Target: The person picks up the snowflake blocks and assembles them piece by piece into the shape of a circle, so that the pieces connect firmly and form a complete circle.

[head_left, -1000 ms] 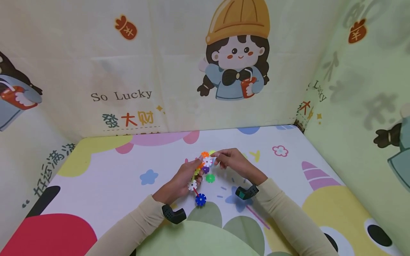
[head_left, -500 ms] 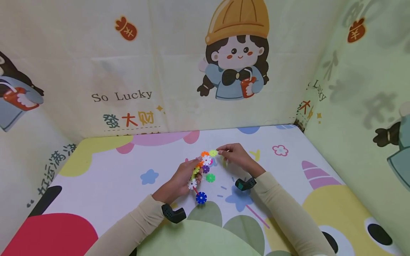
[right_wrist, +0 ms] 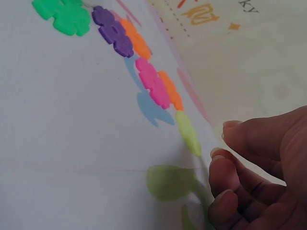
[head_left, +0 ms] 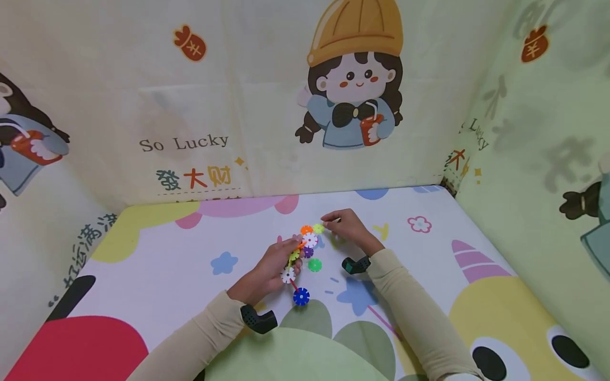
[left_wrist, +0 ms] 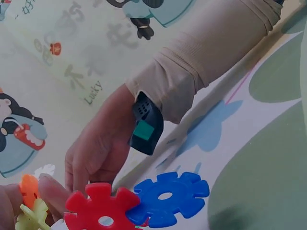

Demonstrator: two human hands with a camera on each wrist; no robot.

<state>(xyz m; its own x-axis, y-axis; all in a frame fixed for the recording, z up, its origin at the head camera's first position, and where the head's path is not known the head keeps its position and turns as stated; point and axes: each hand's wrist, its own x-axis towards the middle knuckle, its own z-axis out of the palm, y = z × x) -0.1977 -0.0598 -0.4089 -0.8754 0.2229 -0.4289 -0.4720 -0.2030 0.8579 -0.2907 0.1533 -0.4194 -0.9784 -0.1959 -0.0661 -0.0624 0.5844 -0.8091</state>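
In the head view my left hand (head_left: pixel 274 264) grips a joined chain of notched plastic snowflake discs. An orange disc (head_left: pixel 306 229), a white disc (head_left: pixel 310 240), a purple disc (head_left: pixel 308 252) and a green disc (head_left: pixel 315 265) show beyond its fingers. Below the hand hangs a blue disc (left_wrist: pixel 165 196), slotted to a red disc (left_wrist: pixel 103 211) in the left wrist view. At the chain's far end sits a yellow-green disc (right_wrist: pixel 187 133). My right hand (head_left: pixel 351 228) is beside it, thumb and fingers loosely bent and a small gap from the disc in the right wrist view.
A printed cloth with cartoon shapes covers the table (head_left: pixel 162 286). Cream cloth walls (head_left: pixel 257 106) stand behind it and at both sides. Each wrist wears a dark camera band (head_left: pixel 259 319).
My right hand has drawn back from the chain's far end, and the yellow-green disc there now shows more fully. The left hand keeps its grip, nearly still.
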